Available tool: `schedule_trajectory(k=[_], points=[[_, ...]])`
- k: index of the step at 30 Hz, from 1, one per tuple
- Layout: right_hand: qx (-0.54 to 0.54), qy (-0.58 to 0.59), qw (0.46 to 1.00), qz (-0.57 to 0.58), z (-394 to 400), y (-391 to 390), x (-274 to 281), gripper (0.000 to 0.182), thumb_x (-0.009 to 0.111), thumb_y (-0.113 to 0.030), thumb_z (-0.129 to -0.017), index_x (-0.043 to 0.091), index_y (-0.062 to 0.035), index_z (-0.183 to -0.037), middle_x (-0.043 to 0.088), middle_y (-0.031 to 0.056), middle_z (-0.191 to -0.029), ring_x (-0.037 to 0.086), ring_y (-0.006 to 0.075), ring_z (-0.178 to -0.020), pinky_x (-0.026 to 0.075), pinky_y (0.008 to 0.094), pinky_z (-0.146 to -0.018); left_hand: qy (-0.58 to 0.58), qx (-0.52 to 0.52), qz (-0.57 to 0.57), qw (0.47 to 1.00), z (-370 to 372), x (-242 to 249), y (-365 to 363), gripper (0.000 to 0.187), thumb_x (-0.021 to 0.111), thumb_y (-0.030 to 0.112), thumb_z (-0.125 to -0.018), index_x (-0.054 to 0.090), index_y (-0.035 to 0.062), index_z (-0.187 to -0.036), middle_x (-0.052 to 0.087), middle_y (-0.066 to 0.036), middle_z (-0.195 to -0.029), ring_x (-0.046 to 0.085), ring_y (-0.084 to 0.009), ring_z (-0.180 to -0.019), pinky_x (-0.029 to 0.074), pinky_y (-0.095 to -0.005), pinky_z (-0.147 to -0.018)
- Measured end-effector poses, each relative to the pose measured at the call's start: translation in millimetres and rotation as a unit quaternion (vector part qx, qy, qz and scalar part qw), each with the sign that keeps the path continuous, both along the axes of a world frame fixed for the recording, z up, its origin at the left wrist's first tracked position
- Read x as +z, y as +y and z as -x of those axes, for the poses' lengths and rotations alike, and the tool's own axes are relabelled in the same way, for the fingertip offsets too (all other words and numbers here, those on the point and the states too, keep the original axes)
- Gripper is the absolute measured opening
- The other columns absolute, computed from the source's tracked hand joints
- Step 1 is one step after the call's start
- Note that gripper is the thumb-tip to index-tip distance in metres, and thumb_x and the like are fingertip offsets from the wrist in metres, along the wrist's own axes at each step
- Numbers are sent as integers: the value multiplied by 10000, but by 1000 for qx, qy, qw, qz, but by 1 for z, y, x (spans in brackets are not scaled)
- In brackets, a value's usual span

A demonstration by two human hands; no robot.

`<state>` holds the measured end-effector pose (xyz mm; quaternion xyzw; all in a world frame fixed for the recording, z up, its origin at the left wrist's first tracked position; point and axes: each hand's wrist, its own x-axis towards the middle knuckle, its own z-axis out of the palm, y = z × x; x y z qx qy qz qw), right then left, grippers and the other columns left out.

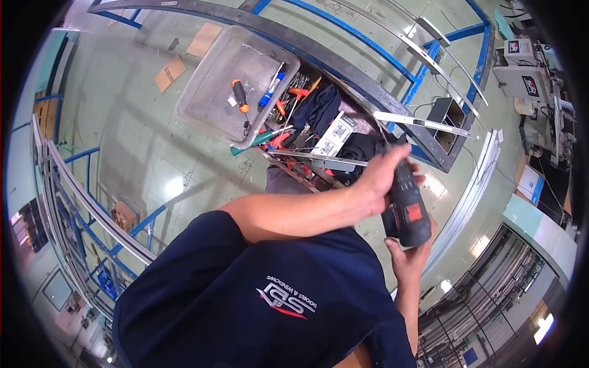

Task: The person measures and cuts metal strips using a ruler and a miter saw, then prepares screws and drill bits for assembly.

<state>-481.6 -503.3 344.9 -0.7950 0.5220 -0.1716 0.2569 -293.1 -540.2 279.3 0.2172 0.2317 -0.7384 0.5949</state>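
While my L hand (380,176) wraps the front end of the black drill (405,202) & my R hand (410,259) cups its rear, both are clamped on it, near the white printed card (334,135). Can't tell if a bit's fitted (L hand covers the tip). Main risk imo: accidental trigger squeeze cd spin the nose against L fingers; also, loose R grip cd drop it on the floor (156,147).

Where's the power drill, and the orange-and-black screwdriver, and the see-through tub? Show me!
Power drill (406,200): head view, on its dark body beside the red patch.
Orange-and-black screwdriver (239,93): head view, on its handle.
See-through tub (211,83): head view, on its bare bottom.
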Motion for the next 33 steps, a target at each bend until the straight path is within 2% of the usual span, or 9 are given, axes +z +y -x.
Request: schedule_trajectory(k=[1, 5, 9, 12, 17, 20, 22, 24, 33], points=[[-63, -102, 984, -130, -11, 5, -10, 714, 920, -241, -730, 601, 10, -1317, 686, 86, -1127, 665, 248, -1096, 507, 374, -996, 15, -4, -4, 1000, 3, 7, 7, 320, 716, 407, -962, 577, 118, -965, 723, -88, -1018, 747, -293, -986, 605, -437, -838], [-22, -119, 989, -87, 0, 17, -57, 451, 807, -136, -872, 651, -11, -1276, 716, 97, -1174, 693, 255, -1074, 532, 381, -954, 54, -10, -27, 998, -8, -5, 21, 255, 722, 349, -971, 584, 134, -966, 740, -111, -1098, 743, -273, -1001, 605, -424, -874], [-108, -67, 989, -71, 7, 38, -100, 364, 824, -118, -874, 691, -13, -1195, 729, 85, -1076, 701, 225, -990, 541, 364, -898, 36, -61, -57, 996, -19, -32, 30, 263, 731, 367, -962, 588, 146, -964, 758, -99, -1078, 747, -240, -958, 615, -394, -863], [-179, -118, 943, -254, -21, 39, -89, 369, 825, -98, -864, 685, -8, -1193, 714, 79, -1076, 680, 196, -976, 538, 352, -879, 55, -140, -78, 986, -26, -81, 27, 313, 751, 409, -936, 629, 132, -1017, 778, -74, -1015, 747, -193, -899, 620, -357, -844], [-138, -52, 935, -322, -34, 49, -93, 361, 799, -71, -863, 685, -23, -1202, 708, 63, -1007, 645, 149, -906, 533, 330, -848, 100, -144, -22, 984, -10, -134, 33, 207, 711, 285, -955, 666, 87, -995, 745, -68, -1032, 717, -256, -967, 595, -455, -908], [-128, -61, 932, -332, -16, 60, -132, 349, 815, -97, -865, 686, -24, -1181, 702, 70, -989, 635, 147, -890, 530, 320, -834, 129, -164, 27, 978, -9, -152, 30, 198, 708, 272, -956, 667, 78, -945, 697, -43, -898, 702, -248, -939, 590, -457, -909], [-99, -45, 959, -263, -35, 55, -132, 304, 814, -116, -857, 663, -16, -1100, 716, 103, -879, 678, 213, -780, 548, 364, -759, 173, -155, 13, 973, -11, -163, 23, 187, 712, 256, -954, 655, 109, -852, 678, -13, -793, 686, -222, -775, 594, -433, -839], [-62, 17, 972, -224, -50, 41, -123, 228, 762, -50, -868, 644, -26, -1062, 694, 69, -855, 639, 175, -734, 546, 347, -733, 164, -175, 16, 971, -16, -169, 22, 184, 706, 239, -956, 639, 121, -832, 660, 9, -750, 679, -200, -728, 593, -411, -810], [-27, 23, 979, -200, -18, 37, -141, 216, 715, -32, -824, 587, -43, -998, 667, 96, -786, 635, 202, -679, 547, 371, -693, 79, -194, -44, 977, 3, -161, 16, 143, 724, 165, -922, 620, 109, -843, 631, -8, -740, 653, -199, -696, 616, -433, -753]])
